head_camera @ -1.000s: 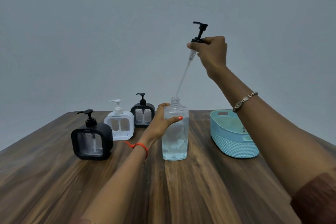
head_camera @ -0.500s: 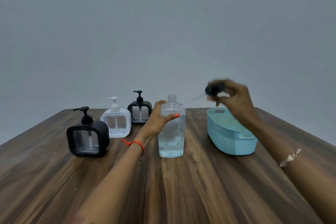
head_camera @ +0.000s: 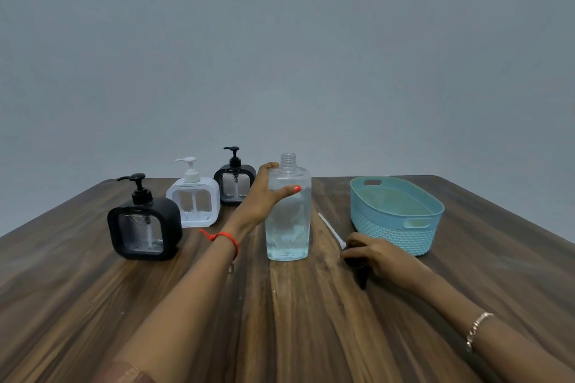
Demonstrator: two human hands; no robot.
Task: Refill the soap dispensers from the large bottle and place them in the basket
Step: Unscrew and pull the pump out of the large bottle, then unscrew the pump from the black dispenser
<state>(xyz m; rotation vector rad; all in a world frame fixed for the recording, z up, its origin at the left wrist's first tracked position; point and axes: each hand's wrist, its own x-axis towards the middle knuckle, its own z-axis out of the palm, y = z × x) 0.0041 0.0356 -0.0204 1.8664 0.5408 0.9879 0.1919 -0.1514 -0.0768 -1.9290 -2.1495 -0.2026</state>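
Plain room — wooden table (head_camera: 93, 305), grey wall (head_camera: 280, 56)

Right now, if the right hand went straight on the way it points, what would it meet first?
Probably the lower part of the large bottle, which the left hand grips. The right hand, holding the pump on the table, points left towards it; depth is unclear.

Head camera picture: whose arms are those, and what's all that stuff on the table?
No machine here. The camera sits on a person's head, so you see their own two arms. The left hand grips the large bottle, open on top, with clear liquid inside. The right hand holds a black pump with a long white tube down on the wooden table. Three soap dispensers stand on the left: front black dispenser, white dispenser, rear black dispenser. A blue basket sits on the right.
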